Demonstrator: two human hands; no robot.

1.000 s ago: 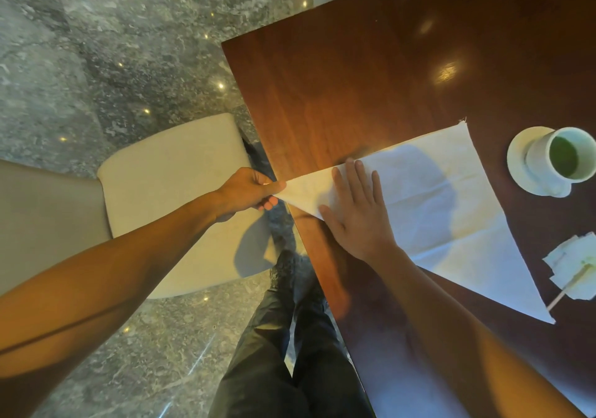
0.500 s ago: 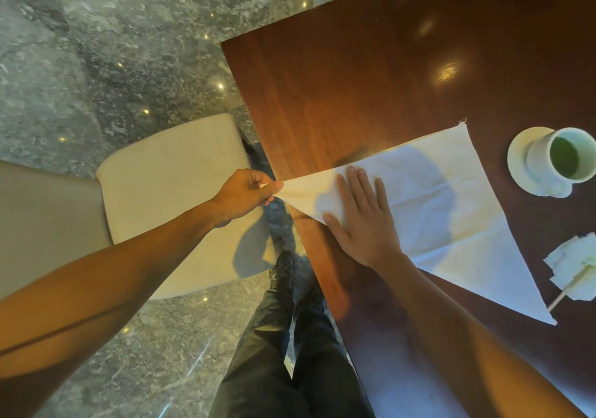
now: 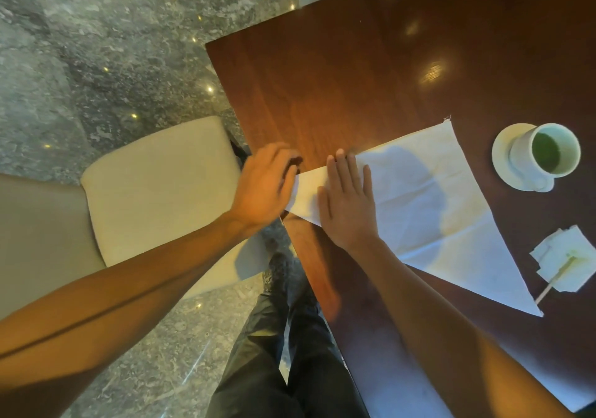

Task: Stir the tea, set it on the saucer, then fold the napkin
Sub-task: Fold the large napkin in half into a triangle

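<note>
At the left edge of the worktop [image 3: 338, 88] the left hand [image 3: 263, 185] grips the pointed tip of the napkin [image 3: 429, 198] with curled fingers. The right hand [image 3: 346, 204] presses it flat, fingers straight. Toward the right edge, the cup [image 3: 545, 156] stands on the saucer [image 3: 503, 156].

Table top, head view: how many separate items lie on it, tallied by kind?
Cloth napkin, folded to a triangle: 1
Saucer: 1
Cup of green tea, on the saucer: 1
Small folded paper tissue: 1
Wooden stir stick, lying on the tissue: 1
Total: 5
</note>
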